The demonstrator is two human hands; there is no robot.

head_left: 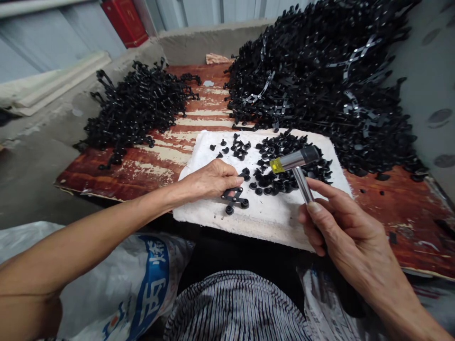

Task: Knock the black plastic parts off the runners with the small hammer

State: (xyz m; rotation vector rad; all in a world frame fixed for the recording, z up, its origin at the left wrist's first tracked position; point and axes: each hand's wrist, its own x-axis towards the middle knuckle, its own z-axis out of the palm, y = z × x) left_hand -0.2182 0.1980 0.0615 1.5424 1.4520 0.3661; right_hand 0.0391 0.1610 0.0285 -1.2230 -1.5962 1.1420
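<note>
My left hand is closed on a small black scissor-like linkage with round black ends, low over the white cloth. Thumb and fingers pinch its upper part, which they partly hide. In my right hand is a mallet, gripped by its shaft. Its head is silver, with a yellow face on the left and a black face on the right, raised above the cloth. Behind the mallet lies a heap of small black round caps. A few more caps are scattered left of that heap.
A pile of black linkages stands at the back left of the worn red-brown table. A much larger pile fills the back right. A red box sits by the wall. White printed bags hang below the table's front edge.
</note>
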